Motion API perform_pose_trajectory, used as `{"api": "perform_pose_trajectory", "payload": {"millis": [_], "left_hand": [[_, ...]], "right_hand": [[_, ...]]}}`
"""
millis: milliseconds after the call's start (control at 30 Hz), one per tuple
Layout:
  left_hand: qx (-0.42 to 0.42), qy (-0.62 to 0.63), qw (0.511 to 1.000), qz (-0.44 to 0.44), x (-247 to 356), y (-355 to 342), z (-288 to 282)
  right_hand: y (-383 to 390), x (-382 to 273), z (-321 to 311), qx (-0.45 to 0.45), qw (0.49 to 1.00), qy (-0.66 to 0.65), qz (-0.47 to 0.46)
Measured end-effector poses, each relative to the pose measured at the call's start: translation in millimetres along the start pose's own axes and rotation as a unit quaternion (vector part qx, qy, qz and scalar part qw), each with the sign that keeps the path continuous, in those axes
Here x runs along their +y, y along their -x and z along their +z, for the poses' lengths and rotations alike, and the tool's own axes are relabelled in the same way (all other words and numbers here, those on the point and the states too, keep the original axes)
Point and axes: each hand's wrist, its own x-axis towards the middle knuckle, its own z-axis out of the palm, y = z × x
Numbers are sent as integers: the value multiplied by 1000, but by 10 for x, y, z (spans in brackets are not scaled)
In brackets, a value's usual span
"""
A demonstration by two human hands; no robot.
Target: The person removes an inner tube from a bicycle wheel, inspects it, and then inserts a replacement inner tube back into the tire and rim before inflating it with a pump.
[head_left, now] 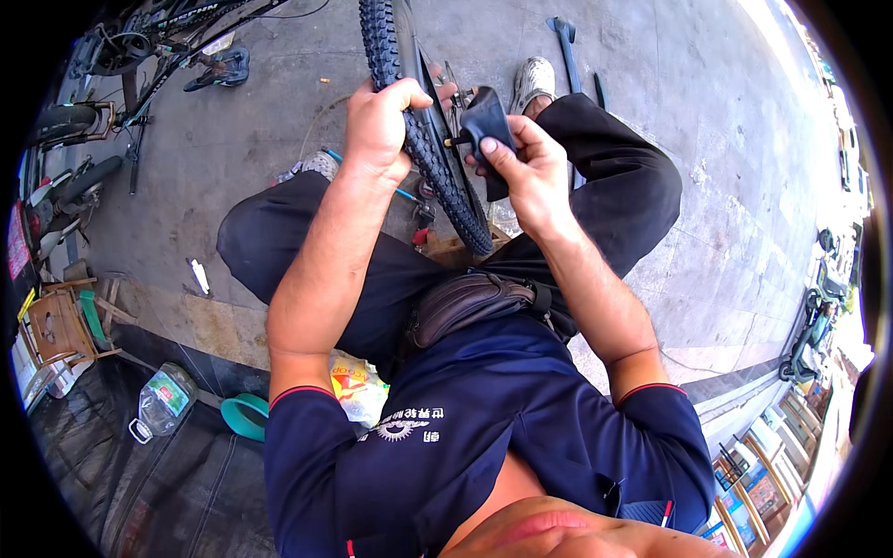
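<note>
A knobby black bicycle tire [437, 177] stands on edge between my legs, with its upper end running out of the picture. My left hand [377, 130] is wrapped round the tire, thumb over its side. A black rubber inner tube [486, 116] hangs flat beside the tire's right side. My right hand [535, 172] pinches the tube between thumb and fingers. From the tube a short brass-tipped valve stem [456, 141] points left at the wheel. The inner side of the wheel is partly hidden behind the tire and my hands.
A bicycle with a black pedal [223, 70] lies at the far left. Beyond my right leg is a blue-grey metal bar [565, 46]. A white tube [200, 276], a wooden stool [60, 321], a plastic bottle [166, 400] and a green basin [244, 417] are at left.
</note>
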Motion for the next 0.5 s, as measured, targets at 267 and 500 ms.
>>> {"api": "perform_pose_trajectory", "payload": {"millis": [267,500], "left_hand": [[5,79,997,11,-13,-42,-48],[-7,100,995,-5,-54,-52,-88]], "right_hand": [[187,119,277,52,879,380,-284],[284,152,326,18,867,404,-291]]}}
